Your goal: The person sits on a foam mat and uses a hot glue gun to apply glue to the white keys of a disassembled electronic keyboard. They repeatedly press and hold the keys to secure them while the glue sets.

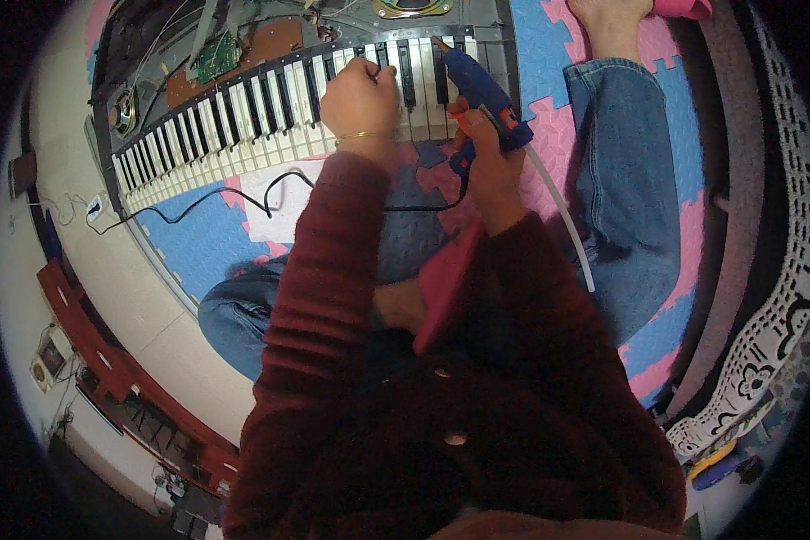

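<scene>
A keyboard [283,141] with black and white keys lies in front of me, its inside exposed. My right hand [495,171] is wrapped round the handle of a blue glue gun [477,81] with an orange trigger. The gun's tip points at the rear of the keys near the keyboard's right end. From its back a long white glue stick [562,211] curves down toward me. My left hand [360,101] rests over the keys, left of the gun, fingers curled closed. Whatever its fingers may hold is hidden.
A green circuit board [219,59] and speakers [411,8] sit in the keyboard's casing. A black cable [283,180] runs from the gun to a white power strip [96,209] at the left. White paper [279,205] lies on the pink and blue foam mat [191,236].
</scene>
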A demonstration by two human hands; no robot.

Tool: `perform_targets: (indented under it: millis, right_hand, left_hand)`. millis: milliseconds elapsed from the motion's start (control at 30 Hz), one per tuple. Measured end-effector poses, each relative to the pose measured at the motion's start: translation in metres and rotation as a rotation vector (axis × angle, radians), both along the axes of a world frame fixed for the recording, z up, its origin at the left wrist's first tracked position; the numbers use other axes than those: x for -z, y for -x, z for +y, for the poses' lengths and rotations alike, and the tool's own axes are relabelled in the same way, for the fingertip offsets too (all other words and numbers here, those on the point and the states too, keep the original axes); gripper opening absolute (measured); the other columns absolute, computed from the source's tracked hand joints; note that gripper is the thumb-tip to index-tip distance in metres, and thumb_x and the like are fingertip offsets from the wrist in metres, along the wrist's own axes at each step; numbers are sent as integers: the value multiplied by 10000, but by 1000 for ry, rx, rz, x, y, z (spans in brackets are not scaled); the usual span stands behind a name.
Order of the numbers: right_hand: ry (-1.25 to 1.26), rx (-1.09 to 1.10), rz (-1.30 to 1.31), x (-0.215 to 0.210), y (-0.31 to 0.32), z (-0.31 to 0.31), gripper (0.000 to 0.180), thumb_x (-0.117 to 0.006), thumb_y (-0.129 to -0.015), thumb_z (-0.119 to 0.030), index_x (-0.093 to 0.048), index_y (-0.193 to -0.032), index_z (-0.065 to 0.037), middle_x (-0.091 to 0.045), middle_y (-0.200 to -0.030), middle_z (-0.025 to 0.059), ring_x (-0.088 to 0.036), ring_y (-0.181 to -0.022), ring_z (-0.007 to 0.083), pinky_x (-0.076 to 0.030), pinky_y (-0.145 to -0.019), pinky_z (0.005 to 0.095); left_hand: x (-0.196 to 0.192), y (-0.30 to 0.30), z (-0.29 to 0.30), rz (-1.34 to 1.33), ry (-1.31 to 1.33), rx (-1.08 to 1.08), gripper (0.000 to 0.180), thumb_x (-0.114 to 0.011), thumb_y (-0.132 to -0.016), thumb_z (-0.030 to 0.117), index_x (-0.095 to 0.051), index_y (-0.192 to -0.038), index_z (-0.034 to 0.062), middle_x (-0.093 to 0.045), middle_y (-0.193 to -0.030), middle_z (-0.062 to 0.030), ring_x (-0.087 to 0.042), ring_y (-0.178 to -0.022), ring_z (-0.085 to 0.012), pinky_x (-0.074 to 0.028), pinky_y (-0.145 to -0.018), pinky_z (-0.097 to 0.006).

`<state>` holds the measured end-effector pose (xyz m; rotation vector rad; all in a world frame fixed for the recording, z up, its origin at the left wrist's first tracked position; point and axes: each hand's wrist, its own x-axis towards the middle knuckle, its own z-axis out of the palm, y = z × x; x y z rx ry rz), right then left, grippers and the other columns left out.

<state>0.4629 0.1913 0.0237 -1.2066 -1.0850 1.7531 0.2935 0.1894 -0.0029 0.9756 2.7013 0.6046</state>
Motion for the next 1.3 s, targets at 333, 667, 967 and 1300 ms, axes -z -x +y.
perform_targets:
  millis: [333, 667, 967, 1300]
  right_hand:
    - [49, -22, -30, 1, 1, -1, 273, -610, -965, -295, -681, -1107, -73, -632, -873, -28, -531, -677, 41, -521, -602, 242]
    - [35, -33, -68, -6, 2, 1, 276, -602, -950, -274, -675, -1101, -56, -676, -968, -6, -530, -686, 51, -516, -624, 249]
    - [20, -31, 17, 3, 1, 2, 274, -596, -957, -269, -670, -1089, -41, -665, -950, 12, -532, -681, 62, -514, -619, 257]
    - [102, 28, -35, -16, 8, -2, 239, -596, -957, -237, -673, -1073, -42, -648, -883, -1, -535, -675, 57, -483, -585, 250]
  left_hand:
    - [6, 5, 0, 24, -40, 32, 306, -794, -770, 389, -733, -917, 127, -732, -783, -62, -708, -738, -283, -545, -665, -392]
    - [19, 17, -8, -42, -185, 142, 319, -821, -787, 325, -735, -968, 77, -727, -779, -64, -699, -694, -216, -535, -651, -321]
    - [-1, 36, -48, -97, -350, 477, 195, -788, -770, 215, -744, -917, 94, -660, -856, -63, -645, -802, -255, -520, -724, -357]
    - [-4, 18, -58, 219, -218, 704, 267, -780, -745, 186, -734, -1004, 137, -600, -961, -54, -555, -937, -298, -456, -814, -421]
